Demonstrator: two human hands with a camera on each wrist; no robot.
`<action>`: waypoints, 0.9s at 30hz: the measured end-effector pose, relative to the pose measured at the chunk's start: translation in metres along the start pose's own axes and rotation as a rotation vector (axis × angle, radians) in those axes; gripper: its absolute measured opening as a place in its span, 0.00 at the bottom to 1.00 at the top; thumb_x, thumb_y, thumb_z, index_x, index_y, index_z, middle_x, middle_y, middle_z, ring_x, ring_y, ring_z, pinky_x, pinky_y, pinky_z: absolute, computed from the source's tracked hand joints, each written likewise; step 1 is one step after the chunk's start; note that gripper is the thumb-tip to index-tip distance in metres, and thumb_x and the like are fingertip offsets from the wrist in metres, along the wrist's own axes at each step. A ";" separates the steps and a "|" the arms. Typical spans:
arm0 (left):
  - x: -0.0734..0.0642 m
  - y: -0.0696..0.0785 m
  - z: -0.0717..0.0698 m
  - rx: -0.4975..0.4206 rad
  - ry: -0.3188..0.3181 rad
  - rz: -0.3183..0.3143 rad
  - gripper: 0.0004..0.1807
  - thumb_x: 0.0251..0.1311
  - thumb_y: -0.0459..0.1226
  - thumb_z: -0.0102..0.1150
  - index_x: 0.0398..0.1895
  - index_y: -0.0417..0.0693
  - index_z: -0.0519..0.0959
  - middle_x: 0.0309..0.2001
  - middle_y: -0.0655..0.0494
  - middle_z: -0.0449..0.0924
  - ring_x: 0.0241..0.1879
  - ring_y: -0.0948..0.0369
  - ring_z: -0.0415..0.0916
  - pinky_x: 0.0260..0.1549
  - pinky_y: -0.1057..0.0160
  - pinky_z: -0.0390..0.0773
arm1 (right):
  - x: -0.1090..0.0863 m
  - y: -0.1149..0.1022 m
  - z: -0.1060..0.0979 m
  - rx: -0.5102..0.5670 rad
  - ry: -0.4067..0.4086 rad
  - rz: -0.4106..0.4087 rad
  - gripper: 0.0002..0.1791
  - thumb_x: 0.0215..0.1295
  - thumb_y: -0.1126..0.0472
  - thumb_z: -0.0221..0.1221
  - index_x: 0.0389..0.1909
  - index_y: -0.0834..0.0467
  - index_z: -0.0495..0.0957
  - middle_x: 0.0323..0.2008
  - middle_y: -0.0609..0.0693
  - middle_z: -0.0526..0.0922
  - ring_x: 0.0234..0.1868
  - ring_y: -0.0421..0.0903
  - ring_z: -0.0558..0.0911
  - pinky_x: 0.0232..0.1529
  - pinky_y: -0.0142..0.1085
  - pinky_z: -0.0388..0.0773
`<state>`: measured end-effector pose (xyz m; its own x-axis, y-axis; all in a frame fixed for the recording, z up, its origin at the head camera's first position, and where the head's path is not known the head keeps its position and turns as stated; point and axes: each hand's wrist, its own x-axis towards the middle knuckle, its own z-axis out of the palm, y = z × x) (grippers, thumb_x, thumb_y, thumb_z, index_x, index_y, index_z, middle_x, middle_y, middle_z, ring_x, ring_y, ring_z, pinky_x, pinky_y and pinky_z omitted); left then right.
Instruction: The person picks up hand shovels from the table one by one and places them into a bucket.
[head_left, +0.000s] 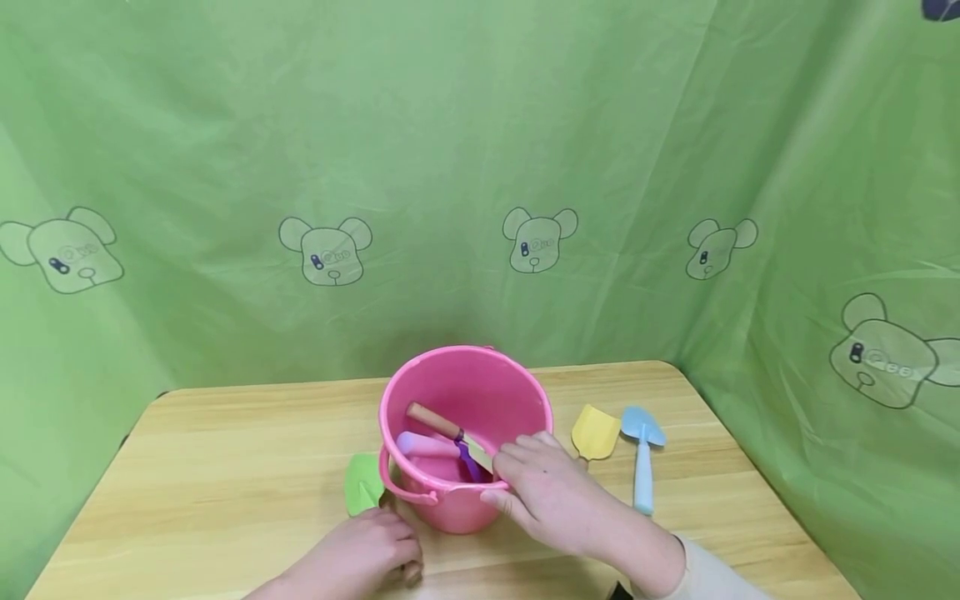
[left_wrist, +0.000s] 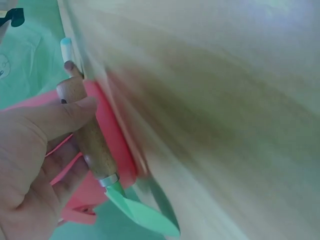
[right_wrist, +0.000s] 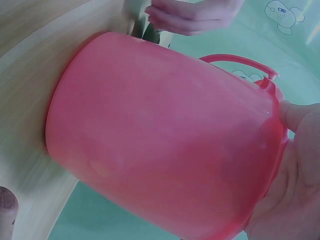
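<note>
A pink bucket (head_left: 457, 508) stands on the wooden table. My right hand (head_left: 558, 496) grips its near right rim, the thumb outside and the fingers over the edge; the right wrist view shows the same hand (right_wrist: 287, 195) at the rim. Left of the bucket, my left hand (head_left: 367, 554) holds a green toy shovel (head_left: 363, 483). In the left wrist view its wooden handle (left_wrist: 95, 145) lies between thumb and fingers. Inside the bucket are a wooden-handled tool (head_left: 435, 420) with a pale yellow head and a purple tool (head_left: 427, 446); their lower ends are partly hidden.
To the bucket's right lie a yellow toy shovel (head_left: 596, 432), its handle mostly behind my right hand, and a light blue toy trowel (head_left: 643, 458). The bucket's handle (head_left: 405, 492) hangs at the left side. Green cloth (head_left: 450, 167) with bear-head drawings surrounds the table (head_left: 225, 467).
</note>
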<state>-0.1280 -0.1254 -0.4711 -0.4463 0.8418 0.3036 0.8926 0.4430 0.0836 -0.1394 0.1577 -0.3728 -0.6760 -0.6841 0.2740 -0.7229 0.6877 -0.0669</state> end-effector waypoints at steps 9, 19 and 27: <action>-0.012 -0.003 -0.018 -0.167 0.019 -0.072 0.07 0.58 0.39 0.70 0.34 0.62 0.81 0.33 0.80 0.76 0.38 0.75 0.74 0.46 0.66 0.78 | 0.001 0.000 0.000 0.009 -0.010 0.002 0.16 0.75 0.39 0.49 0.31 0.43 0.70 0.28 0.33 0.65 0.35 0.37 0.68 0.47 0.36 0.67; -0.024 -0.006 -0.039 -0.291 0.058 -0.125 0.04 0.65 0.41 0.65 0.39 0.63 0.79 0.39 0.78 0.75 0.43 0.74 0.74 0.47 0.66 0.78 | 0.001 0.000 -0.001 0.012 -0.010 -0.004 0.15 0.74 0.41 0.52 0.30 0.44 0.70 0.28 0.33 0.65 0.35 0.37 0.69 0.47 0.37 0.68; -0.031 -0.007 -0.054 -0.380 0.078 -0.186 0.09 0.63 0.42 0.67 0.42 0.66 0.79 0.42 0.78 0.77 0.43 0.73 0.76 0.46 0.66 0.80 | 0.000 0.000 0.000 0.014 0.000 -0.011 0.14 0.73 0.42 0.54 0.30 0.44 0.70 0.28 0.33 0.65 0.34 0.36 0.68 0.46 0.36 0.67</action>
<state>-0.1168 -0.1709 -0.4299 -0.6085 0.7263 0.3197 0.7641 0.4275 0.4832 -0.1398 0.1577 -0.3728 -0.6680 -0.6917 0.2745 -0.7323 0.6766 -0.0769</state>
